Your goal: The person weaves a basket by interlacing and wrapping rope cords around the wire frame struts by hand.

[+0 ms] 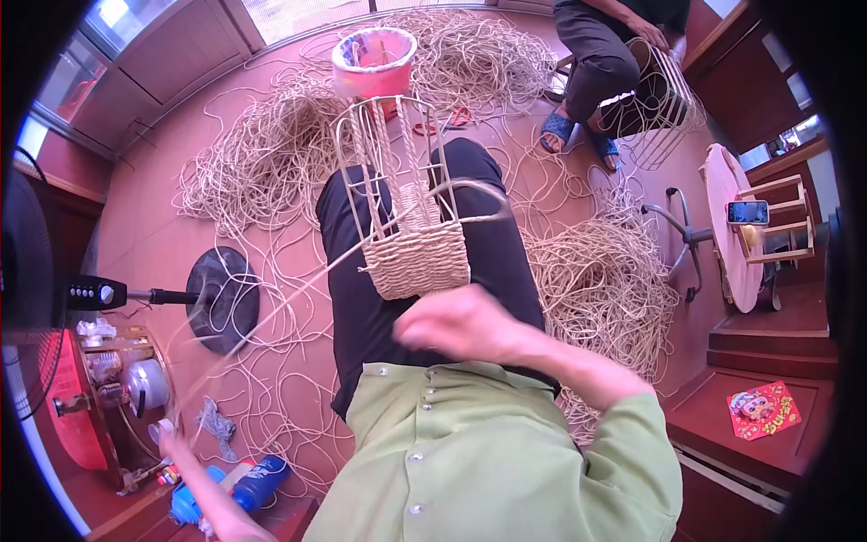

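Note:
A partly woven basket [417, 257] lies across the person's lap, its lower part closely woven with beige cord and its wire frame bare toward the far end. A loose strand of cord [289, 299] runs from its left side down to the lower left. There my left hand [173, 444] is stretched out at the strand's far end, seemingly closed on it, though blurred. My right hand [452, 321] is just below the basket's near end, curled and smeared by motion; whether it holds anything is unclear.
Piles of cord [601, 289] cover the floor, with a pink bucket [373, 68] and red-handled scissors [424, 130] beyond the basket. Another person [596, 54] holds a wire frame [664, 104] at upper right. Left are a fan [95, 294] and blue bottle [260, 481]; right, a round stool [730, 230].

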Action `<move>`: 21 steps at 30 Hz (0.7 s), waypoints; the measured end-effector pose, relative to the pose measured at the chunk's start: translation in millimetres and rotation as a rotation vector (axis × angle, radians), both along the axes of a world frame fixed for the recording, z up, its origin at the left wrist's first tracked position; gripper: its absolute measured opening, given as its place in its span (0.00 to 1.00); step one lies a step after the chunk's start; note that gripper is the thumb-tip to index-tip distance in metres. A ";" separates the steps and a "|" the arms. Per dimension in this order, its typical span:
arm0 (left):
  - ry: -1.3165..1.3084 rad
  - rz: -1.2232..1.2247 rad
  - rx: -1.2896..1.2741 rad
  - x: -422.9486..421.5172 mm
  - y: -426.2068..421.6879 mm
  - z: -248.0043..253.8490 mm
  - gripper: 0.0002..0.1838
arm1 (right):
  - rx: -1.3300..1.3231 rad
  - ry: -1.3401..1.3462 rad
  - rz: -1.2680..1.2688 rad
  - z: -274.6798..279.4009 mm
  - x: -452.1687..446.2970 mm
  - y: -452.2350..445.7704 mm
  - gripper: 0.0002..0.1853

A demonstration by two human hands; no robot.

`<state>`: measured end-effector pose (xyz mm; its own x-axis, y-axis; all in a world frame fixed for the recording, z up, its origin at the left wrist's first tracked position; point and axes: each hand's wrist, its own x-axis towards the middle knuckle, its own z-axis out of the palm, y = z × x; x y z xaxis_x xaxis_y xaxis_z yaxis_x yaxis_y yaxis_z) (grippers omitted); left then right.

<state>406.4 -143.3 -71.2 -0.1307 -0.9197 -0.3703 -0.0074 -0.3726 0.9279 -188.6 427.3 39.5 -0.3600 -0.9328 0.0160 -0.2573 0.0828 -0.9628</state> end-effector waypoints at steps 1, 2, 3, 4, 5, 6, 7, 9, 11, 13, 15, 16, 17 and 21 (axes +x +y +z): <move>-0.276 0.128 -0.072 5.0 10.2 15.4 0.14 | 0.039 -0.094 -0.249 -8.0 -11.5 19.3 0.08; -0.477 0.174 -0.113 3.6 15.6 20.9 0.15 | 0.078 -0.188 -0.498 -13.7 -20.3 32.5 0.07; -0.612 0.146 -0.151 -9.9 18.8 19.7 0.16 | 0.062 -0.069 -0.605 -16.0 -31.7 39.2 0.07; -0.710 0.082 -0.195 -30.3 18.8 8.7 0.19 | 0.048 0.048 -0.704 -18.6 -43.2 41.6 0.06; -0.741 -0.037 -0.257 -71.2 25.2 -0.7 0.21 | -0.053 0.008 -0.749 -27.2 -52.5 36.6 0.07; -0.720 -0.170 -0.315 -126.8 40.7 -4.3 0.23 | -0.161 -0.030 -0.794 -33.8 -61.1 27.2 0.08; -0.662 -0.299 -0.366 -190.1 63.9 -2.8 0.26 | -0.196 -0.146 -0.819 -30.1 -65.8 16.7 0.09; -0.345 -0.564 -0.342 -345.6 159.9 34.3 0.29 | -0.266 -0.305 -0.663 -30.5 -76.2 3.6 0.10; -0.251 -0.746 -0.274 -443.0 250.7 79.7 0.30 | -0.254 -0.411 -0.586 -41.0 -84.9 4.4 0.10; -0.091 -0.943 -0.168 -481.3 302.4 107.7 0.30 | -0.245 -0.354 -0.706 -31.5 -77.2 10.5 0.08; 0.004 -1.050 -0.163 -490.6 322.4 106.9 0.19 | -0.287 -0.356 -0.797 -29.7 -66.5 12.8 0.07; 0.008 -1.129 -0.141 -487.9 321.2 103.0 0.14 | -0.306 -0.096 -0.789 -27.0 -67.0 8.9 0.07; -0.007 -1.078 -0.213 -484.5 317.6 101.5 0.09 | -0.323 0.160 -0.777 -21.7 -65.0 5.1 0.07; -0.170 -0.931 -0.303 -427.7 251.8 97.9 0.04 | -0.230 0.740 -0.656 -1.2 -60.9 1.6 0.17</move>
<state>-21.3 108.5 26.7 -0.8157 -0.5361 -0.2174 -0.3182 0.1019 0.9425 -249.5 428.9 38.3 -0.6267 -0.5013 0.5965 -0.7658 0.2550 -0.5903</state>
